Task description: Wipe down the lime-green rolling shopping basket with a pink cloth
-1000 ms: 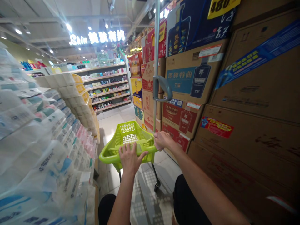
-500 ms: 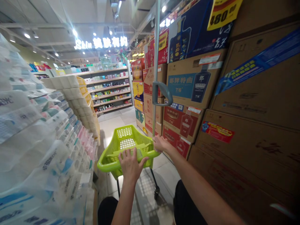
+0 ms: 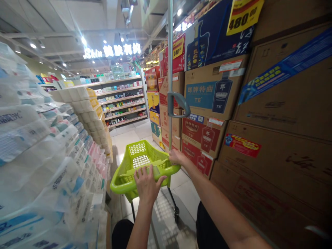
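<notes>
A lime-green plastic shopping cart [image 3: 121,186] stands in front of me, its basket showing nothing inside. My left hand [image 3: 147,181] rests over the middle of the cart's handlebar, fingers curled across it and thumb to the right. At the right end of the bar, my right hand [image 3: 176,157] is closed around the lower part of a thin metal pole [image 3: 170,133]. The pole rises upright past the top of the view and carries a grey loop handle [image 3: 183,102]. Its lower end is hidden by my hand and the cart.
Wrapped tissue packs [image 3: 52,148] are piled along the left. Stacked cartons [image 3: 204,97] with bottle pictures line the right, close to my arm. A tiled aisle floor [image 3: 129,133] leads to shelves [image 3: 124,102] of small goods under a lit sign.
The cart and my left hand have shifted slightly right and down in view. The pole has moved a little left. Both hands keep their hold.
</notes>
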